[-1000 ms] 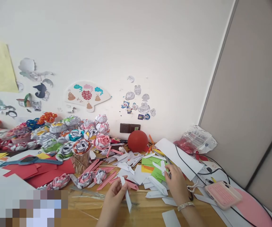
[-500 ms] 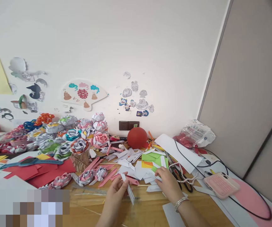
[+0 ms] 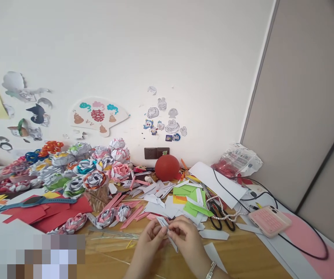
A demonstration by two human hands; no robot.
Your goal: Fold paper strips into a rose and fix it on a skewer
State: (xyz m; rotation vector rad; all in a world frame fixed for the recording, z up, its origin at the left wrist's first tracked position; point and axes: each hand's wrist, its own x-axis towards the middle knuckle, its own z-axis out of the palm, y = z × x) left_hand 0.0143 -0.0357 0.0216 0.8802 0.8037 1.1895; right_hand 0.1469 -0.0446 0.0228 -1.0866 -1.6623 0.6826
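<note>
A narrow folded white paper strip (image 3: 172,243) slants between my two hands above the wooden tabletop. Fingers and thumb of my left hand (image 3: 153,235) pinch it on one side. My right hand (image 3: 183,235), with a beaded bracelet at the wrist, closes on the same strip from the other side, its fingertips meeting the left thumb. Just beyond lie loose white folded paper pieces (image 3: 167,208) and green paper pieces (image 3: 188,192). Part of the strip is hidden behind my fingers.
Many folded paper flowers (image 3: 95,180) crowd the left. A red balloon (image 3: 167,167) rests near the wall. Scissors (image 3: 221,217), a bead string (image 3: 230,217), a black cable (image 3: 303,248) and a pink phone (image 3: 269,221) lie right. A blue watch (image 3: 33,200) sits on red paper (image 3: 50,215).
My right hand has moved left from the green paper pile to the strip and now grips it too. My left hand has shifted slightly right, still holding the strip.
</note>
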